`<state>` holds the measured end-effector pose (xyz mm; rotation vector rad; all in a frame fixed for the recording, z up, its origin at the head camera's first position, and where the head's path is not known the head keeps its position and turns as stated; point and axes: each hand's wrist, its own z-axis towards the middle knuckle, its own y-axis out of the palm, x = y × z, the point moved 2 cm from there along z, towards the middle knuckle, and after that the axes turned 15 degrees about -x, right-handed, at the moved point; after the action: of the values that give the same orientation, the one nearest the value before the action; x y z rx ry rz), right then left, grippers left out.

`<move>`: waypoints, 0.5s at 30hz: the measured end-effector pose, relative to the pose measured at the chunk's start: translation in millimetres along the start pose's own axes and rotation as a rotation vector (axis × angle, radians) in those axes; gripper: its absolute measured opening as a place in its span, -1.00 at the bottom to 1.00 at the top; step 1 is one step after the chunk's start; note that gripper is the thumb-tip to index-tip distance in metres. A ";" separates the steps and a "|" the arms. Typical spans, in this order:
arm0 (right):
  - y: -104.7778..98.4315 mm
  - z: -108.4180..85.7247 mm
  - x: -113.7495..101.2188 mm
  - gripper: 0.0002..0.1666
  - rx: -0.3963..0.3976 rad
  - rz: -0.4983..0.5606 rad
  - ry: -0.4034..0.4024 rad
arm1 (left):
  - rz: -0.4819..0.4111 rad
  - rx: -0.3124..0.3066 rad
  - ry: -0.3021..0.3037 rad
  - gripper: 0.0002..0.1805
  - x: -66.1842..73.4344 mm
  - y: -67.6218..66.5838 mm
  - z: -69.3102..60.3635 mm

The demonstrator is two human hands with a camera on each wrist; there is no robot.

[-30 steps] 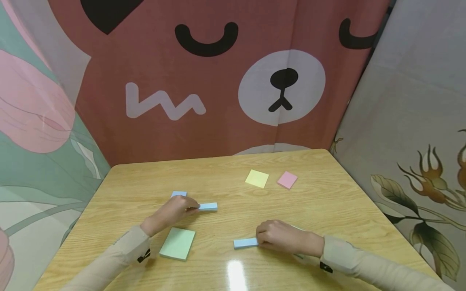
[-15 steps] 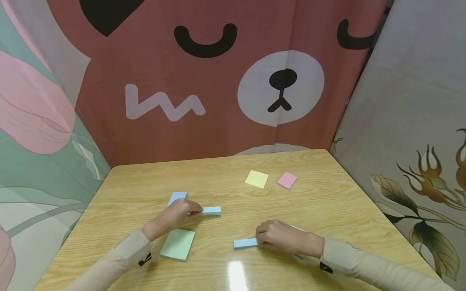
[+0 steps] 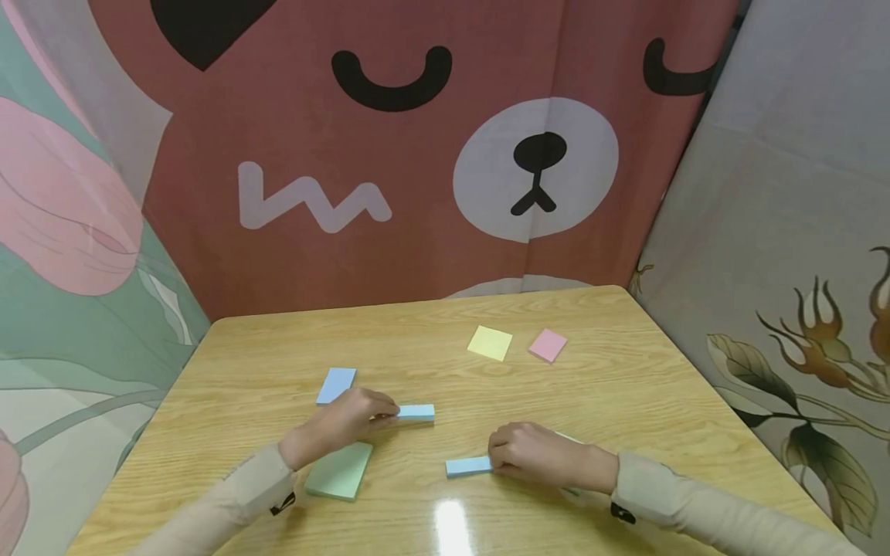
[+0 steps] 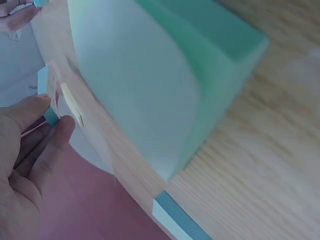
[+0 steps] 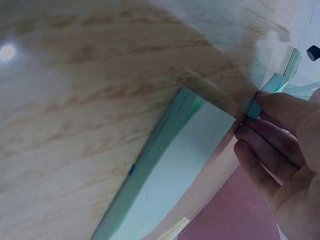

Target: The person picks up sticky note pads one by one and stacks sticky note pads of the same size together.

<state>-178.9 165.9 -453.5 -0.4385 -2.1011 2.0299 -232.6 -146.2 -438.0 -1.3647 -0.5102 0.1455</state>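
While a reddish-brown cloth printed with a bear's face hangs behind the wood-grained table, floral cloths flank it, and a glare patch shines on the near surface. I see the left hand pinching a light-blue strip near the table's middle, and the right hand pinching a second strip nearer my head camera. Beyond lie a yellow pad and a pink pad; at left, a blue pad and a green pad; another green pad is mostly hidden by the right hand.
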 end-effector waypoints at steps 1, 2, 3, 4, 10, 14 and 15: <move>-0.1 0.0 0.0 -0.83 0.003 -0.003 -0.001 | -0.006 -0.004 0.001 -0.88 1.1 0.3 0.4; -0.2 -0.1 0.1 -0.83 0.006 -0.008 -0.001 | -0.009 -0.009 0.000 -0.88 2.2 0.6 0.8; -0.3 -0.1 0.1 -0.83 0.010 -0.013 -0.002 | -0.008 -0.013 0.001 -0.88 3.1 1.2 1.1; -0.3 -0.1 0.2 -0.83 0.012 -0.016 -0.002 | -0.008 -0.015 0.000 -0.88 3.9 1.6 1.5; -0.1 0.3 0.3 -0.83 0.010 -0.005 -0.005 | -0.018 -0.002 0.010 -0.87 7.9 5.6 2.9; 0.4 0.2 0.6 -0.83 0.009 0.002 -0.005 | 0.002 0.012 0.017 -0.87 10.5 8.3 4.1; 0.5 0.1 0.9 -0.83 0.010 0.003 -0.005 | 0.003 0.016 0.020 -0.87 11.0 9.0 4.5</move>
<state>-179.7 166.1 -454.1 -0.4363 -2.0936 2.0440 -223.0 -135.9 -443.2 -1.3499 -0.4891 0.1381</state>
